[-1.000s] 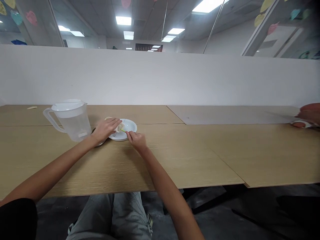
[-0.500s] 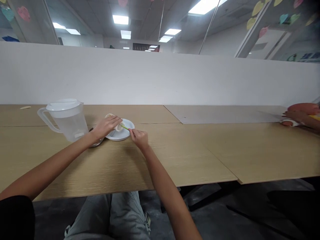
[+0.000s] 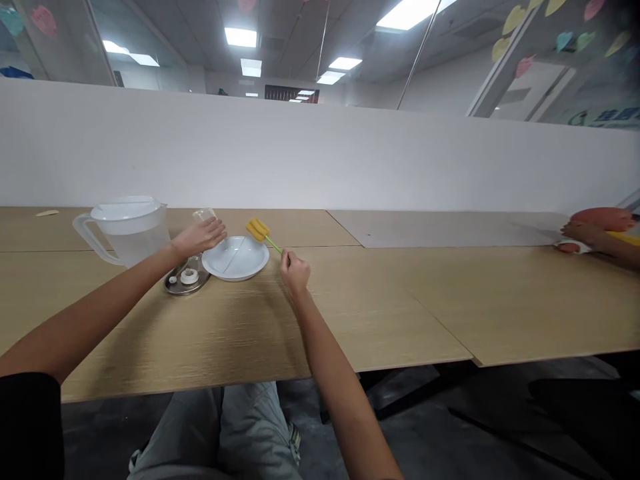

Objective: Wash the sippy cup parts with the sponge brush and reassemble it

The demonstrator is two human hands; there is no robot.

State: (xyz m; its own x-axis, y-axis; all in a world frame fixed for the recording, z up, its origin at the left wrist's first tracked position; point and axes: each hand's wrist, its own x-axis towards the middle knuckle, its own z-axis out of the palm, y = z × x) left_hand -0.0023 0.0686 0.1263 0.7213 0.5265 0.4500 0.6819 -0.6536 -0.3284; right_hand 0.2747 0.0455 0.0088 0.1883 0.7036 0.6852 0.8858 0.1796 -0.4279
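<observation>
My right hand (image 3: 295, 269) is closed around the thin green handle of a sponge bottle brush (image 3: 258, 229). Its yellow sponge head points up and left, over the far right rim of a white plate (image 3: 253, 265). To the left, my left hand (image 3: 201, 237) grips a clear bottle (image 3: 204, 214), mostly hidden behind the fingers, above the plate's left side. Below that hand stands a round metal tray (image 3: 173, 288), with a white ring-shaped part (image 3: 189, 277) and a smaller white piece (image 3: 173, 280) on it.
A clear lidded pitcher (image 3: 133, 233) holding liquid stands left of the tray, partly behind my left forearm. A flat pale piece (image 3: 47, 213) lies at the far left. Another person's hand (image 3: 587, 231) is at the far right, beside an orange-red object (image 3: 603, 217). A white wall (image 3: 320, 153) backs the table.
The brush head has come out of the bottle, and my right hand has moved slightly right with it. My left hand has shifted left and up with the bottle, uncovering the plate and tray.
</observation>
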